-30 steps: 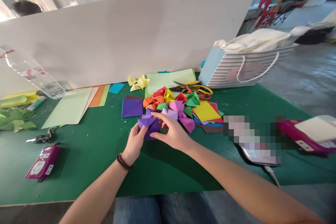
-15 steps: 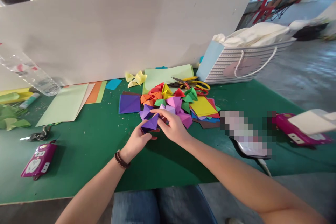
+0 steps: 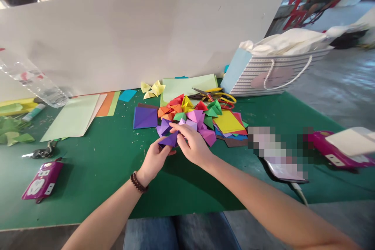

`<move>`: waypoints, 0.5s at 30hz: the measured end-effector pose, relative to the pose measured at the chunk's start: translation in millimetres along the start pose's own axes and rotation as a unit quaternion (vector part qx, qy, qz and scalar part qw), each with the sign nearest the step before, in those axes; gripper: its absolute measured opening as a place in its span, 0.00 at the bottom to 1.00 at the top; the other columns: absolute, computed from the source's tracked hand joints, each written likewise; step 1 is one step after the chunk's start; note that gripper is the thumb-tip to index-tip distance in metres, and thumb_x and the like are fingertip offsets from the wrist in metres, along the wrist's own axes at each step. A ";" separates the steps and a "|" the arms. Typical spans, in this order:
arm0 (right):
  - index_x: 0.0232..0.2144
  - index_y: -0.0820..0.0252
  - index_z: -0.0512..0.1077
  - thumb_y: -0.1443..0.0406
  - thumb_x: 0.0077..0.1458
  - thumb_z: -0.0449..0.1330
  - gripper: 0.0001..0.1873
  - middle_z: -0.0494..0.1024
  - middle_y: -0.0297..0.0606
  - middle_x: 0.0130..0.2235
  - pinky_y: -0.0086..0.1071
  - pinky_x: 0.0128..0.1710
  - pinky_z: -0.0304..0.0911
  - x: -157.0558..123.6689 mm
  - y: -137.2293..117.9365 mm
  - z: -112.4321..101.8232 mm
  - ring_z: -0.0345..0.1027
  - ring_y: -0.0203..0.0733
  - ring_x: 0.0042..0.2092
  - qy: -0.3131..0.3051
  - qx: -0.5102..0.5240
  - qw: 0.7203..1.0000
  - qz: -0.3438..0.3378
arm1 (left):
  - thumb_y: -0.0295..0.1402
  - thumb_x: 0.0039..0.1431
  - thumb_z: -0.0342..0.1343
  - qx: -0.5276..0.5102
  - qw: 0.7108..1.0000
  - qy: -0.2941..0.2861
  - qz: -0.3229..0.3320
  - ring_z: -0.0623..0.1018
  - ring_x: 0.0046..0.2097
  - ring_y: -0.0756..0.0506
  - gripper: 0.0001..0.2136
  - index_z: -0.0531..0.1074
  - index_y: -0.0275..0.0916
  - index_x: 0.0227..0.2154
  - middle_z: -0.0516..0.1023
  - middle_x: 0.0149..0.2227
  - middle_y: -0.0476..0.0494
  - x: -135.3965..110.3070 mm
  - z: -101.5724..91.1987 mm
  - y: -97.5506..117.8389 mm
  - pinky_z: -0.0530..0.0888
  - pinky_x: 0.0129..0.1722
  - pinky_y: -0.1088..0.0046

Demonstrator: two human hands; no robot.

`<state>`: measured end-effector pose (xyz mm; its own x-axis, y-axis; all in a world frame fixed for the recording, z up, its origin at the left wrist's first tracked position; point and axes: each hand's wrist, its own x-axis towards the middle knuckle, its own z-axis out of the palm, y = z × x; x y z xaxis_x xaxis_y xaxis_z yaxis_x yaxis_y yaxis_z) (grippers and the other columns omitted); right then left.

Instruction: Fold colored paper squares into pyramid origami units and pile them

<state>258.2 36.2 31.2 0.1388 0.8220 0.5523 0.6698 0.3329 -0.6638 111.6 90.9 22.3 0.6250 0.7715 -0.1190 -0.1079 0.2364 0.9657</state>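
Observation:
Between my two hands is a dark purple folded paper piece [image 3: 168, 141], its pointed shape tilted toward me. My left hand [image 3: 154, 159] is closed on it from the left, thumb at its lower edge. My right hand [image 3: 193, 145] pinches its right side, with the index finger reaching over the top; the fingertips are partly hidden. Just beyond lies a pile of folded paper pieces in purple, pink [image 3: 195, 117], orange [image 3: 167, 113], yellow [image 3: 186, 104], red and green [image 3: 215, 108]. A stack of purple square paper [image 3: 146, 117] sits left of the pile.
Behind the pile lie scissors [image 3: 227, 99]; right of it are yellow paper sheets [image 3: 230, 122] and a phone [image 3: 285, 170] on a cable. Pale sheets [image 3: 70, 119], a plastic bottle [image 3: 38, 82], keys [image 3: 43, 150] and purple packets [image 3: 43, 179] stand around. A striped gift bag [image 3: 272, 70] is back right.
The purple folded piece has tipped a little, showing a narrower face. Both hands keep hold of it, almost in place. In the background, the seated person has leaned forward.

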 end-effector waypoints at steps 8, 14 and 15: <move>0.52 0.52 0.68 0.72 0.56 0.49 0.23 0.77 0.40 0.47 0.43 0.51 0.67 -1.0 3.1 1.6 0.70 0.45 0.50 0.030 0.030 0.998 0.040 | 0.46 0.54 0.60 -0.053 0.998 0.025 -0.004 0.75 0.51 0.39 0.19 0.77 0.38 0.42 0.78 0.47 0.41 0.0 0.8 1.9 0.75 0.49 0.59; 0.45 0.57 0.72 0.64 0.56 0.56 0.13 0.78 0.42 0.43 0.42 0.46 0.69 1.1 7.4 4.0 0.72 0.46 0.44 0.029 0.081 0.989 0.117 | 0.44 0.51 0.62 -0.064 0.997 0.031 -0.012 0.76 0.46 0.42 0.17 0.79 0.36 0.39 0.80 0.42 0.43 0.8 2.1 3.2 0.74 0.50 0.62; 0.44 0.57 0.72 0.64 0.55 0.57 0.13 0.78 0.42 0.42 0.41 0.46 0.69 1.5 7.7 4.0 0.72 0.46 0.44 0.018 0.095 0.987 0.129 | 0.43 0.51 0.62 -0.063 0.997 0.034 -0.011 0.77 0.45 0.43 0.17 0.79 0.36 0.38 0.80 0.41 0.43 1.2 1.8 3.5 0.74 0.50 0.63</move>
<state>260.7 41.9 24.9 0.3152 0.8744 0.3690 0.4611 0.1988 -0.8648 113.4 91.5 26.0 0.5748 0.8027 -0.1593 -0.1942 0.3229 0.9263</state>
